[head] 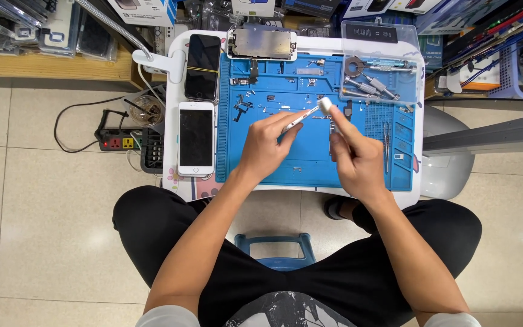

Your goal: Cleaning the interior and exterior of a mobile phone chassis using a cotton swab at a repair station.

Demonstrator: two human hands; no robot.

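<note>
My left hand (266, 145) grips a thin white screwdriver (302, 116) over the blue work mat (310, 166). The tool slants up to the right, ending in a round white cap (324, 104). My right hand (356, 156) reaches its forefinger up to that cap and touches it. Several tiny screws and small phone parts (244, 108) lie scattered on the mat above my left hand. A bare phone frame with exposed metal plate (262, 43) lies at the mat's top edge.
A white phone (196, 138) and a black phone (203, 66) lie on the small white table (175, 181) left of the mat. A clear plastic box (381, 63) with metal tools sits at top right. Tweezers (386, 145) lie on the mat's right side. A power strip (118, 142) rests on the floor at left.
</note>
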